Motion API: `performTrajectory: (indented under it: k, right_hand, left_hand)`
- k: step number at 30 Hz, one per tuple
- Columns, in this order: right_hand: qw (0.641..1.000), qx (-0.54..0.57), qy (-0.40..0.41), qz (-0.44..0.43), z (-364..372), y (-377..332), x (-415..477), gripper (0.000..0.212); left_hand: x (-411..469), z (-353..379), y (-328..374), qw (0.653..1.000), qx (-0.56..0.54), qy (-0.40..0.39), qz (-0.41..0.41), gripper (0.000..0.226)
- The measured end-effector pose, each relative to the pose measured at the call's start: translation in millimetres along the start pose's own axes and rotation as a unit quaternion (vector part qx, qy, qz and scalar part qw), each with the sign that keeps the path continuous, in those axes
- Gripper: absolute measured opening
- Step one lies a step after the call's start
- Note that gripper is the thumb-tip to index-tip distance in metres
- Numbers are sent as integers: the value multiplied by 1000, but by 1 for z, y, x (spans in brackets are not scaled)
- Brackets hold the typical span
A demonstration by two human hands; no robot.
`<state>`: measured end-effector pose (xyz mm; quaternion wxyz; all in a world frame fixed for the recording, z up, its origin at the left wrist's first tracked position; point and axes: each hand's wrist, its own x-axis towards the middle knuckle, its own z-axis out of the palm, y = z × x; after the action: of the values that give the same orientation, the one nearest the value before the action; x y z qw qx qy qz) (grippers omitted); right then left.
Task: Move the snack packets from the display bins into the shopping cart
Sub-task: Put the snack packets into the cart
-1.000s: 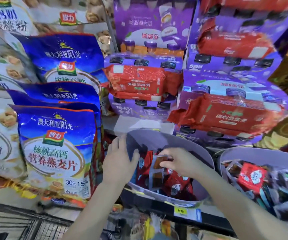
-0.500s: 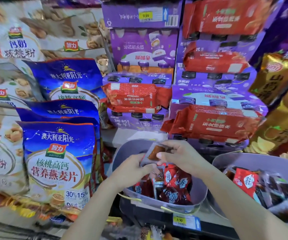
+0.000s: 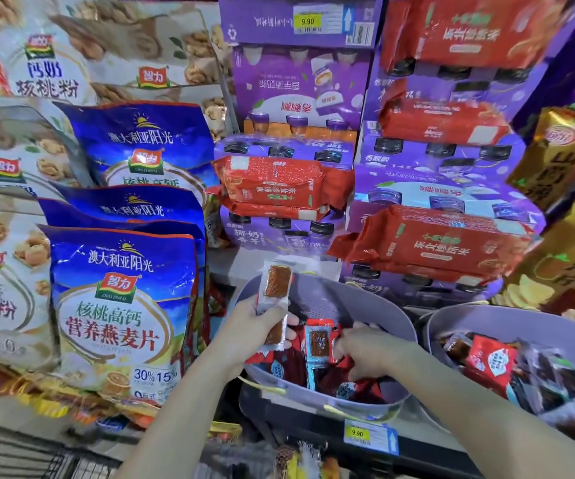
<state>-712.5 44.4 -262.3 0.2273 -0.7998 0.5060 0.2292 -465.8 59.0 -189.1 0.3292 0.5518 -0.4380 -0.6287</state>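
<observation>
Wire shopping cart [image 3: 71,464]: a blurred grid low at the far left, under the shelf. It is where every packet has to end up.
Blue oatmeal bags [image 3: 120,305]: shelf stock beside the bins, which I leave alone.
Left hand [image 3: 251,326]: my fingers are wrapped round a clear-film packet [image 3: 275,286], held upright over the left rim of the bin. A second brown piece shows below my fingers; I cannot tell whether it is a separate packet.
Clear-film packet: I judge it very light, with slick film over a flat, fairly stiff slab. It is best gripped across the middle, because the sealed ends would flop.
Left bin [image 3: 331,299]: a grey perforated basket with loose red and clear packets heaped inside.
Blue-trimmed packet [image 3: 318,344]: stands on end in the heap. It looks light and crinkly, and its side seam gives a good purchase.
Right hand [image 3: 365,347]: reaches into the bin with its fingertips [image 3: 339,344] curled onto that packet's right edge in what looks like a pinch.
Right bin [image 3: 486,323]: just beside the left bin, full of mixed packets that neither hand touches.
</observation>
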Motion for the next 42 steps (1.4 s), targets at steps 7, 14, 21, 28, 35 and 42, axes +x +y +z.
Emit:
performTrajectory:
  k: [7,14,21,28,35,42]
  right_hand:
    - [999,13,32,-39,-13,4,-8,26]
    - [903,376,205,-16,-31,13,-45,4]
    - [629,753,188,-46,-37,-38,-49,14]
    - [674,685,269,-65,-49,-73,-35,9]
    - [733,619,279,-46,-50,-62,-26,4]
    - [932,299,195,70,-26,3,-7,13]
  left_hand:
    - [2,-1,0,999,-45,-8,3,19]
    - [5,-2,-4,995,-90,30,25,23]
    - [1,7,-8,988,-151,-26,-12,55]
    - [0,24,-9,987,-156,3,-26,51]
    - [0,15,-8,984,-171,13,-41,33]
    - [6,0,-4,980,-187,38,-54,34]
